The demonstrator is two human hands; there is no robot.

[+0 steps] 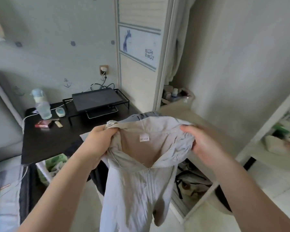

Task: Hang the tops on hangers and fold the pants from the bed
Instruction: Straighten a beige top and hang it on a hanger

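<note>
A light grey zip-up hooded jacket [137, 185] hangs in the air in front of me, its zipper partly closed and a white label showing inside the neck. My left hand [99, 139] grips the jacket's left collar edge in a fist. My right hand [201, 141] holds the right side of the collar and hood, fingers curled over the fabric. The jacket's lower part drops out of the bottom of the view. No hanger is visible.
A dark desk [47, 141] at the left carries a monitor stand [97, 101], bottles and small items. The bed edge [2, 190] lies at the lower left. A wardrobe [141, 64] stands behind, white shelves [274, 148] at the right, bags on the floor [191, 183].
</note>
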